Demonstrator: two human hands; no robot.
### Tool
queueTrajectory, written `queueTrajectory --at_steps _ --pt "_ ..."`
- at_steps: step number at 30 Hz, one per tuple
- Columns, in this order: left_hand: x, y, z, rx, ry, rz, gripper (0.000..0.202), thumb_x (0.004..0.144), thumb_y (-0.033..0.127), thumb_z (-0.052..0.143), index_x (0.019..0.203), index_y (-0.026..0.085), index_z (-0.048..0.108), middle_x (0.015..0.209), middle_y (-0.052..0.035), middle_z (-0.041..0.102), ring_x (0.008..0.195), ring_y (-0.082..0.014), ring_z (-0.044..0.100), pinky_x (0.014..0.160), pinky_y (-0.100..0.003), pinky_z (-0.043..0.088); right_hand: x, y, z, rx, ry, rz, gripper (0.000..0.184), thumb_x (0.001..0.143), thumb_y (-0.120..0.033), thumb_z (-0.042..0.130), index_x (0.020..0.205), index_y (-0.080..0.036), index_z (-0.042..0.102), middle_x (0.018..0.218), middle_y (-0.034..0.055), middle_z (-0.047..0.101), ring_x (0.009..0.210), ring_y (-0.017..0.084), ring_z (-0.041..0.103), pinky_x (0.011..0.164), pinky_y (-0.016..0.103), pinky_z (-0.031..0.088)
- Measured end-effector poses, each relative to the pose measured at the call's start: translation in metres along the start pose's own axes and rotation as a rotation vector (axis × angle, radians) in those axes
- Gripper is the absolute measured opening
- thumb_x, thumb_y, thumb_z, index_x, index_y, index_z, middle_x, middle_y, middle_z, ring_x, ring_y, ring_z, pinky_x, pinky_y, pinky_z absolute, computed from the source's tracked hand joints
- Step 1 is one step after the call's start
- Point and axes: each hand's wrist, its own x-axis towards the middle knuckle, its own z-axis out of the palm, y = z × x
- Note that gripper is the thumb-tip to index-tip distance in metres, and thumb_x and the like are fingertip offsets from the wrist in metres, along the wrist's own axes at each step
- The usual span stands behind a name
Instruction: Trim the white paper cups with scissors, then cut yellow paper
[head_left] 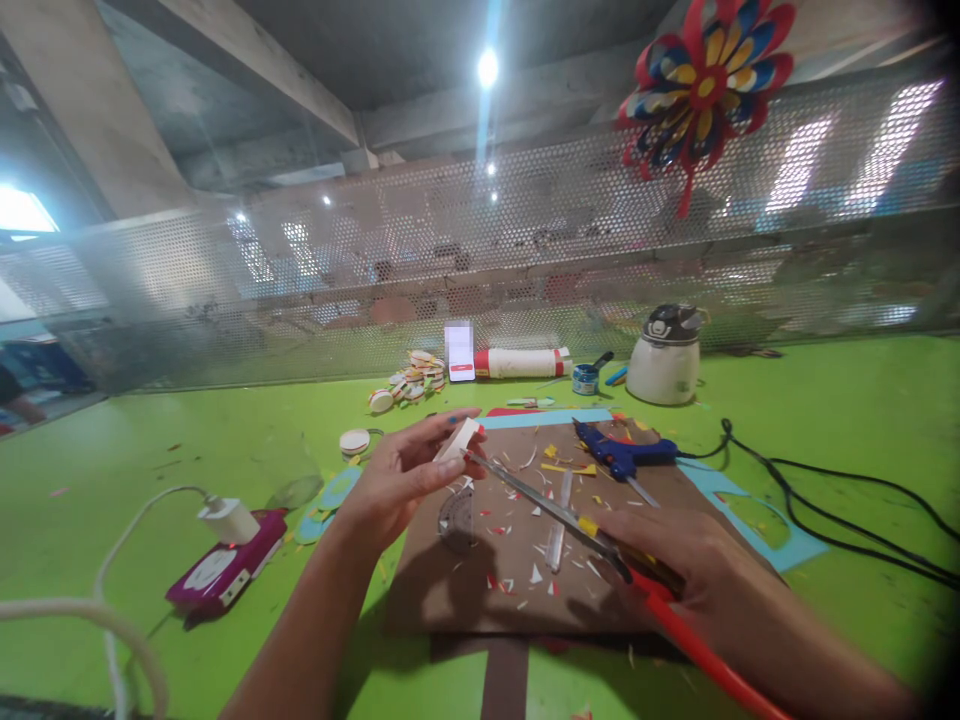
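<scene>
My left hand (409,460) pinches a small white paper piece with red edges (459,440) between thumb and fingers. My right hand (697,555) is wrapped round a pair of long-bladed scissors (525,490), with yellow on the shank and a red handle. The scissor tips meet the near edge of the white piece; whether they cut into it I cannot tell. Beneath both hands lies a brown board (420,590), strewn with red, white and yellow paper scraps. A clear protractor (457,520) and a clear stick (559,520) rest on it.
A blue glue gun (622,450) lies at the board's right, its black cable (847,480) trailing right. A purple power strip (225,570) sits left. Behind stand a phone (460,352), a white-and-red roll (521,363), a small blue jar (585,378) and a white kettle-like container (664,365).
</scene>
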Motion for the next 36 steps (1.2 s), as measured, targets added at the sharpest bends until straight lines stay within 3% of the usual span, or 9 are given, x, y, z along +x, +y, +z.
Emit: queueTrajectory --at_steps 5,15,19,22,27,31,36 --pt "-0.001 0.001 0.0 0.004 0.01 -0.014 0.046 0.071 0.022 0.071 0.116 0.018 0.065 0.101 -0.0104 0.067 0.088 -0.0219 0.063 0.083 -0.039 0.05 -0.001 0.001 0.002 -0.017 0.044 -0.004 0.041 0.081 -0.02 0.06 0.12 -0.032 0.063 0.096 0.0014 0.073 0.082 0.02 0.067 0.073 0.028 0.053" --pt "0.001 0.0 0.001 0.028 0.031 -0.001 0.043 0.071 0.023 0.071 0.113 0.018 0.066 0.102 -0.0114 0.066 0.09 -0.0244 0.063 0.08 -0.039 0.051 -0.002 0.004 0.004 0.005 0.003 0.042 0.038 0.083 -0.018 0.055 0.119 -0.032 0.061 0.1 0.0006 0.071 0.083 0.019 0.064 0.071 0.027 0.049" --pt "0.0 0.001 0.001 0.057 0.041 0.009 0.043 0.071 0.025 0.071 0.113 0.018 0.065 0.101 -0.0117 0.065 0.089 -0.0247 0.063 0.079 -0.039 0.051 0.002 0.011 0.005 -0.004 0.014 -0.044 0.011 0.083 -0.025 0.057 0.089 -0.024 0.066 0.079 -0.0001 0.068 0.071 0.016 0.06 0.064 0.025 0.046" --pt "0.0 0.001 0.002 0.085 0.058 0.018 0.044 0.071 0.025 0.071 0.113 0.018 0.064 0.099 -0.0111 0.065 0.085 -0.0232 0.063 0.075 -0.036 0.05 0.005 0.014 0.006 0.036 0.007 -0.078 0.01 0.082 -0.024 0.057 0.074 -0.021 0.062 0.067 -0.0027 0.063 0.059 0.012 0.054 0.054 0.021 0.041" --pt "0.002 -0.001 0.0 0.077 0.097 0.043 0.043 0.068 0.024 0.073 0.11 0.018 0.064 0.096 -0.009 0.065 0.082 -0.0208 0.062 0.073 -0.034 0.05 0.006 0.008 0.005 0.069 -0.006 -0.041 0.008 0.083 -0.024 0.057 0.078 -0.021 0.062 0.073 -0.0034 0.066 0.063 0.012 0.056 0.055 0.021 0.041" --pt "0.003 0.0 -0.004 0.057 0.138 0.093 0.042 0.068 0.024 0.073 0.108 0.018 0.064 0.099 -0.0096 0.066 0.085 -0.0213 0.062 0.073 -0.033 0.05 0.007 0.009 0.002 0.031 0.109 0.001 0.016 0.086 -0.024 0.05 0.078 -0.02 0.064 0.076 0.0 0.069 0.067 0.017 0.06 0.06 0.024 0.044" --pt "0.004 0.0 -0.001 0.084 0.162 0.127 0.045 0.069 0.021 0.074 0.112 0.021 0.062 0.101 -0.0088 0.067 0.083 -0.0192 0.064 0.076 -0.033 0.051 0.01 0.031 0.007 -0.064 0.186 0.073 0.028 0.083 -0.026 0.052 0.106 -0.022 0.067 0.102 0.0079 0.071 0.091 0.027 0.064 0.075 0.034 0.049"
